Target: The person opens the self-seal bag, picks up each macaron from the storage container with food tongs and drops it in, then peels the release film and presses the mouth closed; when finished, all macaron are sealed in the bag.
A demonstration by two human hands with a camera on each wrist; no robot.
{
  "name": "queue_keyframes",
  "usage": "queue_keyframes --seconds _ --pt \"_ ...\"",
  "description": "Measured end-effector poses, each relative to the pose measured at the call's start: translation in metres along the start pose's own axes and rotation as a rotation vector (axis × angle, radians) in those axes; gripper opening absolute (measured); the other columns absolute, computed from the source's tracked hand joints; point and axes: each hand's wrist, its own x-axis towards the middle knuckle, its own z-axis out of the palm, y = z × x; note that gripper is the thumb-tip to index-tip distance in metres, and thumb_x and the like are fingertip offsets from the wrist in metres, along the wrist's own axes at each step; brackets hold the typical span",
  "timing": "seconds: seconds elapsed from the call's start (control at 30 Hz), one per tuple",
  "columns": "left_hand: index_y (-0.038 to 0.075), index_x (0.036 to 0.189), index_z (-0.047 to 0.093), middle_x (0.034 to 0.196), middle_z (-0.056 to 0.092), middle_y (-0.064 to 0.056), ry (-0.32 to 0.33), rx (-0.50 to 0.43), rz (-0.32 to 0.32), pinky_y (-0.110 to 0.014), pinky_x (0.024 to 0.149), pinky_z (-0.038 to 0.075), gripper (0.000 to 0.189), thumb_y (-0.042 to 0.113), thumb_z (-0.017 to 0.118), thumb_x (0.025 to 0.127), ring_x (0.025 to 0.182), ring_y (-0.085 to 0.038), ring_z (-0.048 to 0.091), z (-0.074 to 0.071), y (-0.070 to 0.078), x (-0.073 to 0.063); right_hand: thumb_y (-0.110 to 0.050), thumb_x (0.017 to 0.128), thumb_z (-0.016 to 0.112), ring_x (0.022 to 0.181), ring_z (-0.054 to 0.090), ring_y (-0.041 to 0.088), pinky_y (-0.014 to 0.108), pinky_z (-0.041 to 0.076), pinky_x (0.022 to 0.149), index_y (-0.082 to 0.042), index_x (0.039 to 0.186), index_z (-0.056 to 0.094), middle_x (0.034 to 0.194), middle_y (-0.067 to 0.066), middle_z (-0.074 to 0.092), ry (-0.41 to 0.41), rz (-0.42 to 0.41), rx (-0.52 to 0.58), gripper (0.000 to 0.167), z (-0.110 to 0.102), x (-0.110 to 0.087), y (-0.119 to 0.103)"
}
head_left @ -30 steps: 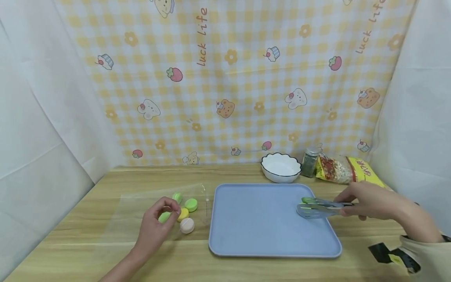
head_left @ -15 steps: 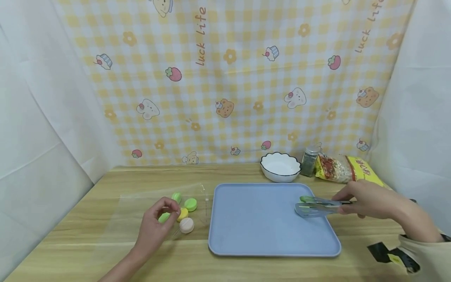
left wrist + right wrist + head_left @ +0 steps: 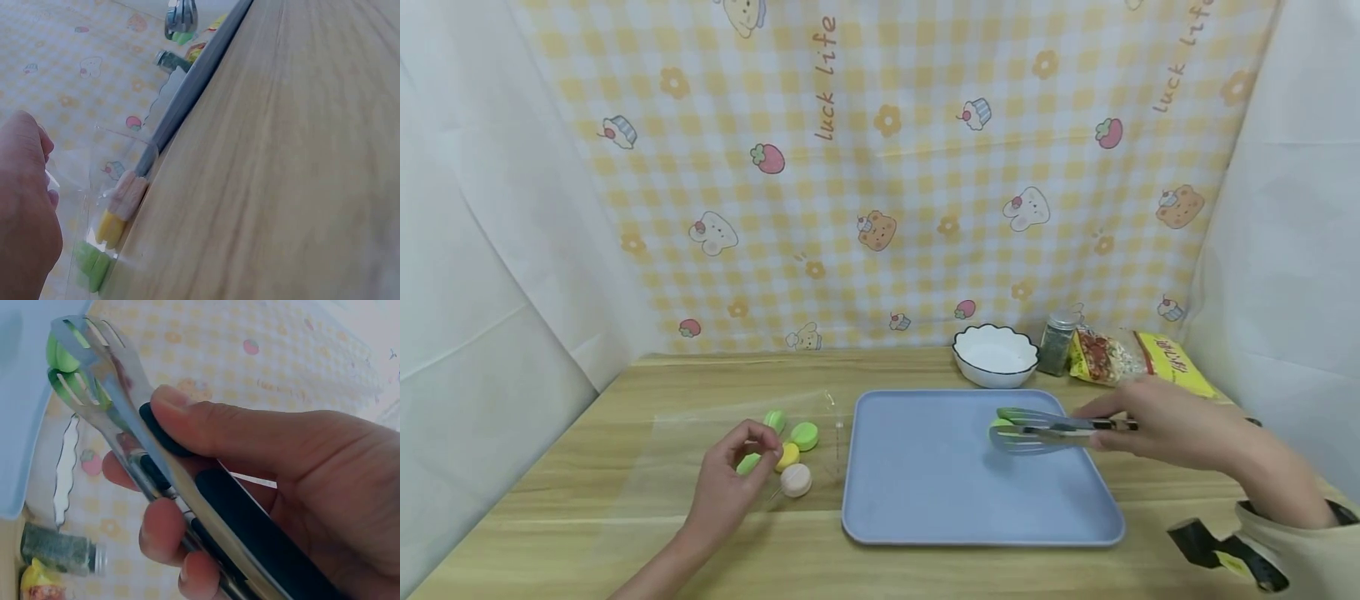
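My right hand (image 3: pixel 1165 421) grips metal tongs (image 3: pixel 1056 435) with black handle grips. Held between the slotted heads is a green macaron (image 3: pixel 61 355), above the right half of a blue tray (image 3: pixel 925 508). On the left, my left hand (image 3: pixel 733 475) pinches a clear plastic bag (image 3: pixel 673 450) between thumb and fingers. Inside that bag lie several macarons: a pale pink one (image 3: pixel 796 480), a yellow one (image 3: pixel 788 455) and green ones (image 3: pixel 805 436). The left fingertips partly hide a green macaron and the bag's held edge.
Behind the tray stands a white scalloped bowl (image 3: pixel 996 377) with a dark rim. Beside it are a glass jar (image 3: pixel 1056 348) of dark green flakes and a yellow-and-clear food packet (image 3: pixel 1172 364). A checked curtain (image 3: pixel 887 167) hangs at the table's (image 3: pixel 775 558) back edge.
My right hand has moved left with the tongs and green macaron, from the tray's right edge farther over the tray. The left hand and the bag have stayed in place.
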Motion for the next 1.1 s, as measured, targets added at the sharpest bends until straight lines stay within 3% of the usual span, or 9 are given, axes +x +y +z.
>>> queue_keyframes --seconds 0.13,0.33,0.5,0.8,1.0,1.1 --pt "0.009 0.081 0.058 0.081 0.06 -0.002 0.008 -0.001 0.007 -0.02 0.074 0.045 0.022 -0.012 0.064 0.079 0.078 -0.014 0.055 0.0 -0.003 -0.001 -0.029 0.085 0.068 0.075 0.058 0.0 0.023 0.047 0.059 -0.008 0.109 0.069 0.1 0.0 0.069 0.029 -0.044 -0.022 0.031 0.002 0.017 -0.019" --pt "0.006 0.082 0.058 0.082 0.06 -0.003 0.023 0.008 0.037 -0.019 0.073 0.046 0.024 -0.016 0.062 0.077 0.078 -0.015 0.056 -0.001 -0.004 -0.001 -0.025 0.088 0.066 0.056 0.05 -0.004 0.021 0.044 0.054 -0.005 0.11 0.068 0.089 -0.002 0.07 0.028 -0.167 0.018 0.03 0.01 0.053 -0.047" --pt "0.005 0.083 0.058 0.082 0.06 -0.005 0.032 0.011 0.062 -0.019 0.073 0.046 0.023 -0.017 0.062 0.077 0.078 -0.014 0.056 -0.001 -0.002 0.001 -0.021 0.088 0.066 0.064 0.057 -0.003 0.023 0.047 0.06 -0.007 0.111 0.068 0.094 -0.001 0.069 0.019 -0.231 0.025 0.027 0.022 0.086 -0.068" --pt "0.005 0.083 0.059 0.083 0.06 -0.006 0.032 0.004 0.053 -0.019 0.073 0.045 0.022 -0.016 0.063 0.078 0.079 -0.012 0.056 -0.001 -0.001 0.003 -0.022 0.084 0.07 0.069 0.058 0.001 0.022 0.047 0.061 -0.01 0.108 0.07 0.095 -0.002 0.069 0.002 -0.219 0.012 0.026 0.046 0.132 -0.098" --pt "0.004 0.083 0.058 0.082 0.06 -0.009 0.042 -0.011 0.072 -0.018 0.073 0.046 0.024 -0.019 0.063 0.076 0.079 -0.011 0.056 -0.001 -0.003 0.004 -0.023 0.085 0.069 0.073 0.059 0.002 0.022 0.047 0.065 -0.011 0.109 0.07 0.097 -0.002 0.069 0.016 -0.279 0.007 0.027 0.059 0.151 -0.111" --pt "0.003 0.083 0.058 0.082 0.059 -0.009 0.04 -0.024 0.072 -0.018 0.073 0.046 0.023 -0.019 0.062 0.077 0.079 -0.011 0.056 -0.001 -0.004 0.004 -0.024 0.086 0.068 0.062 0.051 0.0 0.02 0.043 0.06 -0.011 0.11 0.069 0.093 -0.002 0.069 0.025 -0.305 0.002 0.028 0.065 0.156 -0.115"
